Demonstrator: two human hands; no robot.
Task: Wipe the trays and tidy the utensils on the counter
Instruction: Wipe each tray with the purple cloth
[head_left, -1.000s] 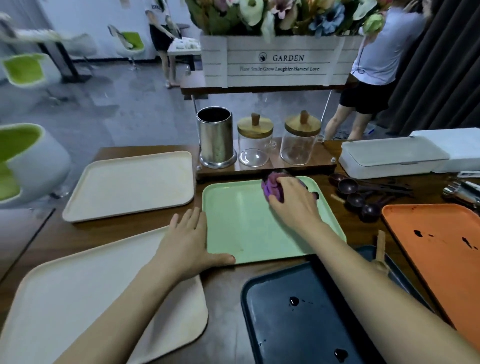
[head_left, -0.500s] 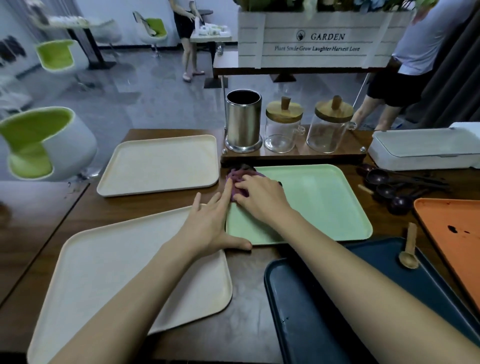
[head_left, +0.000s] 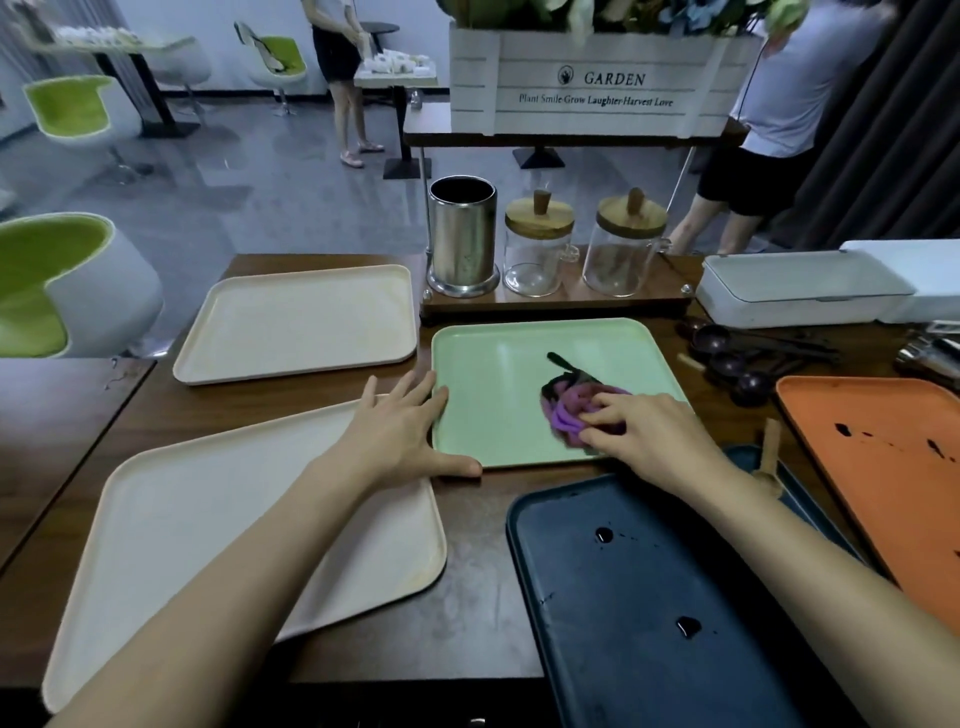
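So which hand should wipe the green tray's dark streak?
Right: the right hand holds the purple cloth on the green tray beside the streak; the left hand rests flat at its edge.

The brown wooden counter carries 5 trays: a cream tray at its far-left corner, a second cream tray at the near-left corner, a green tray mid-counter, a dark blue tray at the near edge, and an orange tray at the right edge. A wooden stand, a white box and dark spoons lie toward the far edge.
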